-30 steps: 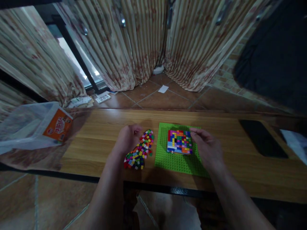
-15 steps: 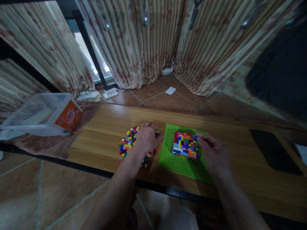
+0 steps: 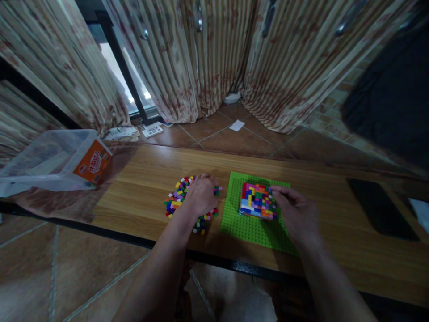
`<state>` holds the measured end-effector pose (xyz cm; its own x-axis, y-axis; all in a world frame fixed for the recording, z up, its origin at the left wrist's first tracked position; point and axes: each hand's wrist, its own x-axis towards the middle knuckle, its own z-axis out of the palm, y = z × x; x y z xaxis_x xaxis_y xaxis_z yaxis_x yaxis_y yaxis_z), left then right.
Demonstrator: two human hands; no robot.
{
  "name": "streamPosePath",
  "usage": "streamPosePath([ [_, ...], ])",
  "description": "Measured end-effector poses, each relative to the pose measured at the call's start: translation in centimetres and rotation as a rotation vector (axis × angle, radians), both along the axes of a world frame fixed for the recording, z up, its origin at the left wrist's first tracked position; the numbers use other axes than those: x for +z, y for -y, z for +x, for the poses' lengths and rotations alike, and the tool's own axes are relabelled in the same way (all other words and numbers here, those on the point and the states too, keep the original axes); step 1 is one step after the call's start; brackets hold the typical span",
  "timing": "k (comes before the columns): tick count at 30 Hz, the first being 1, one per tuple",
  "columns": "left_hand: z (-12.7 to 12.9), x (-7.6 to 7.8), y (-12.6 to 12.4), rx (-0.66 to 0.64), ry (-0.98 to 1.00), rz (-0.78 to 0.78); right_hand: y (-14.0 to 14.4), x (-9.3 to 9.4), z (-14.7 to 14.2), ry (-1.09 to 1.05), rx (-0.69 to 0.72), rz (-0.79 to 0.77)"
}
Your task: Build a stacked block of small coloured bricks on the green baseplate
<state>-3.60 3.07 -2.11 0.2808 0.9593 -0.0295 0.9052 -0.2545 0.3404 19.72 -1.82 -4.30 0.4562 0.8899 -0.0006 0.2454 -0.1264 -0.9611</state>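
Note:
My left hand reaches into a loose pile of small coloured toy bricks, its fingers curled downward. The hand itself hides its fingertips and whatever they may hold. A bright green studded baseplate lies to the right of the pile. On it is a rectangular block of toy bricks in many colours, its top covered with a mosaic of small pieces. My right hand has thumb and forefinger drawn together at the upper right corner of this block, touching it.
A clear plastic bin with an orange label stands at the table's left end. A dark flat slab lies on the wooden table at the right. Curtains hang behind, and papers lie on the tiled floor.
My left hand has sunk further into the pile, and its thumb, spread outward before, is now tucked in. My right hand stays at the block's corner. The view has shifted slightly.

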Motion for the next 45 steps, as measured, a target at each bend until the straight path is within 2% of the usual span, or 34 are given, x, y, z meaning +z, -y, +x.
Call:
streamPosePath([
  [5,-0.4,0.0,-0.1,-0.025,0.047,-0.003,-0.1,-0.1,0.0,0.004,-0.003,-0.001],
  [13,1.1,-0.1,0.0,0.024,-0.030,0.078,0.0,0.0,0.0,0.022,0.014,0.019],
  [16,1.3,-0.1,-0.2,0.006,-0.013,0.108,-0.1,-0.2,0.0,0.011,0.014,0.034],
  [18,1.5,0.2,-0.1,0.015,0.063,0.127,-0.1,-0.2,0.0,0.045,0.001,0.078],
  [21,2.1,0.7,0.4,0.021,0.333,0.095,0.0,0.2,-0.2,0.142,0.003,0.220],
  [24,3.4,1.0,1.5,-0.059,0.645,0.035,0.4,0.9,-0.7,0.238,0.098,0.338],
  [27,4.9,0.9,2.5,-0.104,0.838,-0.025,0.8,1.3,-1.2,0.281,0.208,0.375],
  [30,6.2,0.7,3.0,-0.114,0.934,-0.074,1.0,1.3,-1.5,0.301,0.266,0.389],
  [33,6.9,0.5,3.1,-0.112,0.994,-0.095,1.0,1.1,-1.6,0.272,0.262,0.399],
  [40,7.3,0.4,3.2,-0.068,1.068,-0.130,1.2,1.5,-1.8,0.169,0.237,0.401],
  [45,7.6,0.4,3.3,0.007,1.128,-0.194,1.3,1.8,-2.0,0.196,0.236,0.423],
])
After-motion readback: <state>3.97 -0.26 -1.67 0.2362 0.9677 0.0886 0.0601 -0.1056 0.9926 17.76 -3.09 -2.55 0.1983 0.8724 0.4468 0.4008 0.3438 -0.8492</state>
